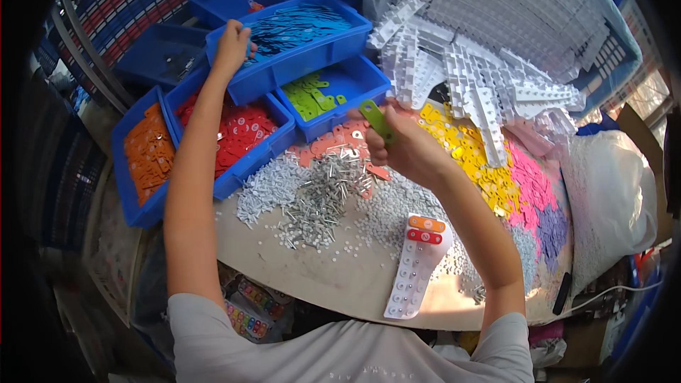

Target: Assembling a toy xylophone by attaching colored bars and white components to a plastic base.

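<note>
My right hand [408,147] is above the middle of the table, its fingers closed round a flat green plastic strip [374,119] with holes. At the upper left, my left hand [233,48] reaches over the near left rim of a blue bin [298,67] of light-blue strips [301,27]. Its fingers pinch a small blue strip [249,48], mostly hidden by the hand. Near the table's front edge lies a white plastic base [408,284] with rows of studs. An orange strip [426,224] and a red strip [424,237] sit across its far end.
Bins of orange [149,152], red [245,131] and green strips [308,96] stand left and below the blue one. Metal pins [319,198] and small white caps [397,206] are heaped mid-table. Yellow [472,159], pink [532,188] and purple strips [552,234] lie right; white bases [489,92] behind.
</note>
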The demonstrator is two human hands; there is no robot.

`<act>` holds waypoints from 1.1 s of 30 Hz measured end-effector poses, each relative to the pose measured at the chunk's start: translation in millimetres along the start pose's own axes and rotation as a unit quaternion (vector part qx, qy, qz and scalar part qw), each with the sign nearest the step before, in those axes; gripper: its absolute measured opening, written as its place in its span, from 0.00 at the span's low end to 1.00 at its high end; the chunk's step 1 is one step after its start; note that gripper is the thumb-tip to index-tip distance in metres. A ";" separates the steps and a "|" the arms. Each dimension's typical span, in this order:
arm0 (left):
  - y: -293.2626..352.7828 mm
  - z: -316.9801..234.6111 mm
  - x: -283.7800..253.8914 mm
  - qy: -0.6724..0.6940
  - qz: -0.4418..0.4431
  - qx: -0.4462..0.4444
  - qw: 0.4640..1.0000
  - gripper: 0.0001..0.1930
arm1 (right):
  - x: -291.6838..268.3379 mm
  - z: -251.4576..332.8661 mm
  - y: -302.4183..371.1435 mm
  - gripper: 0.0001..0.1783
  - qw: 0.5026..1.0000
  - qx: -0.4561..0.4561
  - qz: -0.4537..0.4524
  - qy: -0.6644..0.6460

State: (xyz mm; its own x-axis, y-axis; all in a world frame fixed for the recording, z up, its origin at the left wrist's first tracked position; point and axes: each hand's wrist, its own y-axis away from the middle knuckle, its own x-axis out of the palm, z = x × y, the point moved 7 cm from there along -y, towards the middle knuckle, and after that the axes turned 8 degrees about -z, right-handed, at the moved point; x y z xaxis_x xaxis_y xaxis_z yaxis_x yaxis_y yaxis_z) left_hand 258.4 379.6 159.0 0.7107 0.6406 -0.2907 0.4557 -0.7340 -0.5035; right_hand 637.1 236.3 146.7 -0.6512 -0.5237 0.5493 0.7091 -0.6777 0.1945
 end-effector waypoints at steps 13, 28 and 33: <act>254.6 -133.1 34.4 0.299 0.163 -0.240 0.909 0.13 | -64.7 -56.0 194.4 0.13 0.912 -0.124 -0.289 0.265; 430.2 -170.6 87.6 0.260 0.436 -0.377 0.775 0.14 | -89.6 -82.0 282.3 0.07 0.835 -0.149 -0.455 0.269; 415.4 -165.0 85.8 0.137 0.430 -0.099 0.887 0.10 | -69.8 -76.0 260.3 0.06 0.752 -0.201 -0.413 0.473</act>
State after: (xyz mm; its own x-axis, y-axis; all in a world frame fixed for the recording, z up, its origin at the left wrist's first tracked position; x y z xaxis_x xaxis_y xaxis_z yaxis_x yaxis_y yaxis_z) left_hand 597.1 92.4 59.1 0.9319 -0.2351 -0.2761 -0.2527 -0.9671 -0.0295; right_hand 846.5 57.1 97.2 -0.8597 0.1580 -0.4857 -0.0585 -0.9752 -0.2137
